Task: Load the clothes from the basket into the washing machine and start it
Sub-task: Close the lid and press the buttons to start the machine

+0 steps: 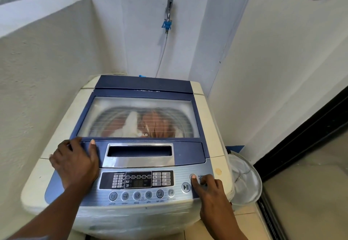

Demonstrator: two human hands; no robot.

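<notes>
In a corner between two walls, washing machine [62, 119], lid [188, 151] down over clothes [156, 123] inside. Along the near edge, in front of the lid, control panel [139, 181]. Left hand [75, 160] flat across the lid's front left corner; right hand [209, 187] at the panel's right end, forefinger on the power button [191, 174], just behind the start-pause button [185, 187]. Low beside the machine's right flank, basket [244, 179]. High on the back wall, tap [168, 15], hose [162, 55] hanging down behind the machine.
</notes>
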